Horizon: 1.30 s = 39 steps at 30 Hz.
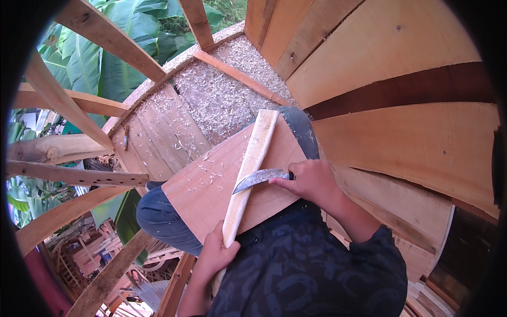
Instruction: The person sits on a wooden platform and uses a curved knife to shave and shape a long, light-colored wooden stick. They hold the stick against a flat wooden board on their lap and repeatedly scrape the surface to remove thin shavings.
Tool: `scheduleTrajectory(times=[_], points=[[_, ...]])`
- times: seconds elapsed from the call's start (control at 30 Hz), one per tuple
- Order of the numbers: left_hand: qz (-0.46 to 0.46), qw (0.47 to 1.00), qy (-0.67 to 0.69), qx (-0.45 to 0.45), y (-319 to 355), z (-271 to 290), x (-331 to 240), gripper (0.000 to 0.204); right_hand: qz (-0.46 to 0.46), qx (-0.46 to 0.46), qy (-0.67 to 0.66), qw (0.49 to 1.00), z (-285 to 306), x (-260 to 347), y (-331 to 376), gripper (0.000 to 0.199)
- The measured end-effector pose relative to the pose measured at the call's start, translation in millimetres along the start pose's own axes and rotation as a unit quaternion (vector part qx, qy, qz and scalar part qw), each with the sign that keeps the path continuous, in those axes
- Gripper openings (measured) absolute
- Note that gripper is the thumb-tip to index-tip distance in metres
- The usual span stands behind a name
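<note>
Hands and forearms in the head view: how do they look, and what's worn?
The left hand and right hand are bare; no gloves, rings or wristbands show. The right forearm is uncovered up to the dark sleeve of a shirt with curved blue-grey motifs.

Left-hand grip [217,251] round lower end of pale wooden strip [253,153]; right-hand grip [311,181] round knife [260,177], blade across strip; board [208,185] on knees [166,217]; shavings [211,98] over floorboards [165,153].
</note>
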State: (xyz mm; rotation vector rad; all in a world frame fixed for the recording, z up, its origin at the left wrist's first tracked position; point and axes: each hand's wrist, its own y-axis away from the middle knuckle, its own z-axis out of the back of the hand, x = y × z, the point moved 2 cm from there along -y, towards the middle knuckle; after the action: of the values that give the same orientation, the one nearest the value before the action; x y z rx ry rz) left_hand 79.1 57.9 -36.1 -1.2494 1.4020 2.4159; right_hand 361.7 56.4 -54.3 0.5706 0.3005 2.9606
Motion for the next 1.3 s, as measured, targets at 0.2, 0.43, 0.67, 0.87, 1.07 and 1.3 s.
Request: scheduleTrajectory(times=[0.2, 0.43, 0.67, 0.87, 1.07, 1.3], points=[[-0.029, 1.000, 0.000, -0.011, -0.9, -1.4, 4.5, 0.047, -0.013, -0.040, 0.002, 0.999, 3.3, -11.4, -7.4, 0.069], [-0.060, 0.998, 0.015, -0.033, 4.7, -4.2, 15.5, 0.046, -0.212, -0.070, -0.011, 0.975, 19.8, -72.0, -19.1, 0.072], [-0.012, 1.000, 0.009, -0.001, 1.7, -8.8, 11.4, 0.049, -0.068, 0.004, -0.035, 0.997, 15.3, -9.9, 2.9, 0.074], [0.016, 1.000, 0.004, 0.008, 6.2, -10.2, 18.4, 0.050, -0.195, -0.103, -0.014, 0.975, 25.3, -70.3, -6.5, 0.074], [0.014, 1.000, 0.002, 0.000, 2.9, -13.3, 21.7, 0.054, -0.124, -0.034, -0.042, 0.991, 31.3, -42.0, 10.5, 0.071], [-0.026, 1.000, 0.003, -0.004, 1.0, -12.7, 14.6, 0.054, -0.076, 0.006, -0.014, 0.997, 10.2, -12.6, 4.4, 0.077]])
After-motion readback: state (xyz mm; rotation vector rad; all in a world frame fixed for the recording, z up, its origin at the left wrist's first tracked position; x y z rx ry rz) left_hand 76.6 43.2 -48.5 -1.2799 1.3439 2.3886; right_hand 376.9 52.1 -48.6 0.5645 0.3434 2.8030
